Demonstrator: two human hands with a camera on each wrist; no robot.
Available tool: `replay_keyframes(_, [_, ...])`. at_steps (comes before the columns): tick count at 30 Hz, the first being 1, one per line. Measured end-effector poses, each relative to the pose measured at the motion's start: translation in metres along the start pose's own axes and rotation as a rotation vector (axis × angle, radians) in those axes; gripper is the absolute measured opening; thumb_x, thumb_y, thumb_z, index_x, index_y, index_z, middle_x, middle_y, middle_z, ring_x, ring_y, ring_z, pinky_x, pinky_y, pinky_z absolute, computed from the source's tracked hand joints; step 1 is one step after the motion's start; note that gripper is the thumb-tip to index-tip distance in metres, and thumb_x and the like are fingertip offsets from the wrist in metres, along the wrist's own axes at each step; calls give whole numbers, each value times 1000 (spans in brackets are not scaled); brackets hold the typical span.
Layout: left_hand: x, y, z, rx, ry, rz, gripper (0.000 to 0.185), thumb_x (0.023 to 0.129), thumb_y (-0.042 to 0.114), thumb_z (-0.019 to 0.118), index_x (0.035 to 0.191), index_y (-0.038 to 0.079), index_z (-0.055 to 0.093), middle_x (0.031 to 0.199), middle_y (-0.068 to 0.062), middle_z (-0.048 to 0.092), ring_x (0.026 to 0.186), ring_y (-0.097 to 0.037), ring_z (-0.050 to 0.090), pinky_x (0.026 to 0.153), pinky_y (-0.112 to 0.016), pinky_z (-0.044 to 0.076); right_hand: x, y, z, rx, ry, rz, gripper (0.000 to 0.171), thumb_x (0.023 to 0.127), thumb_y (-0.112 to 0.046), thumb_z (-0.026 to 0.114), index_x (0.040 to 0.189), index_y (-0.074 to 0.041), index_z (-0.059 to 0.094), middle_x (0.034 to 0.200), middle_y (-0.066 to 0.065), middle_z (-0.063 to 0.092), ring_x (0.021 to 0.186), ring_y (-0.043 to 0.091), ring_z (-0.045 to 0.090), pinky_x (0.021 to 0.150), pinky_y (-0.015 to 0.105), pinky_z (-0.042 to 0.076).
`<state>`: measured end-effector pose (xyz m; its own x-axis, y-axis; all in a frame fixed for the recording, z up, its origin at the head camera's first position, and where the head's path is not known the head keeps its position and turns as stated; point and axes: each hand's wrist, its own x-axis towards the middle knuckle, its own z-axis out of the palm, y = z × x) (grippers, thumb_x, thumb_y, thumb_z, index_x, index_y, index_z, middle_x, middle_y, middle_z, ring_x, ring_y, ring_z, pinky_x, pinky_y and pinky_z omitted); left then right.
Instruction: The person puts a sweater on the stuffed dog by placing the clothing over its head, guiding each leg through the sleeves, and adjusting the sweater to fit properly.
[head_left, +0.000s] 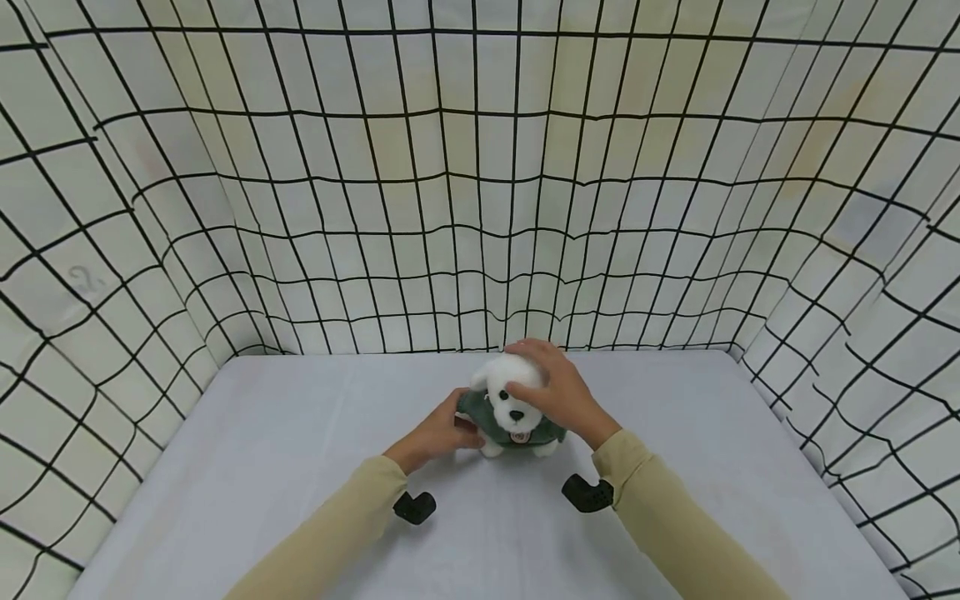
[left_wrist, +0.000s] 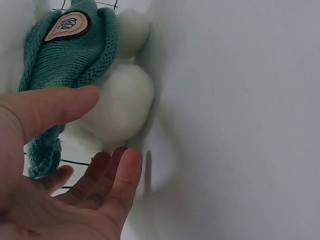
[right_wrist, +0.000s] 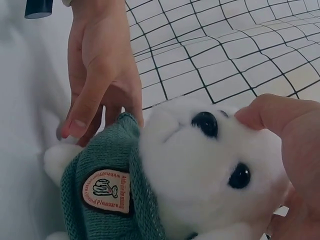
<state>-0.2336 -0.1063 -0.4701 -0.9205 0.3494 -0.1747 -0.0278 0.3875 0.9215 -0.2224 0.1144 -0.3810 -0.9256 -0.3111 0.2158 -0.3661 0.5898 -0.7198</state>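
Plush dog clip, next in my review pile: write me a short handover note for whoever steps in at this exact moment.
Left hand: at the plush dog's side, thumb on its green knitted sweater, fingers loosely extended beside its white body; no firm grip shows.
Right hand: cupped over the dog's head, thumb just above one eye.
The dog stands on the grey table, facing the person, in front of the gridded backdrop.
Done: both hands are on the toy; it is not lifted.
Left: any lifting or moving, judging by its contact with the table.
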Motion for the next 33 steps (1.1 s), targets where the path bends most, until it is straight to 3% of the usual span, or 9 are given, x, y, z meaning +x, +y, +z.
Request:
replay_keyframes(12, [1, 4, 6, -5, -18, 15, 73, 77, 7, 79, 138, 9, 40, 119, -15, 56, 106, -27, 61, 85, -37, 52, -10, 14, -15, 46, 63, 79, 48, 87, -24, 69, 133, -23, 53, 143, 5, 48, 125, 31, 50, 92, 54, 48])
replay_keyframes(21, [6, 5, 11, -13, -21, -13, 76, 79, 15, 78, 142, 13, 36, 126, -12, 51, 106, -22, 61, 79, -33, 55, -24, 33, -33, 102, 94, 141, 47, 90, -18, 64, 134, -20, 49, 144, 9, 46, 122, 33, 50, 92, 54, 48])
replay_keyframes(28, [12, 5, 17, -55, -62, -17, 84, 80, 21, 79, 148, 18, 30, 138, -11, 47, 113, -23, 60, 82, -35, 56, -36, 49, -46, 159, 105, 183, 47, 90, -13, 56, 136, -18, 46, 146, 11, 44, 124, 34, 47, 95, 53, 45])
replay_keyframes(33, [15, 7, 21, -55, -119, -7, 88, 81, 27, 79, 151, 20, 26, 143, -12, 46, 119, -25, 58, 88, -38, 55, -45, 64, -50, 232, 117, 165, 48, 89, -9, 53, 136, -16, 44, 146, 9, 43, 125, 31, 45, 97, 50, 41])
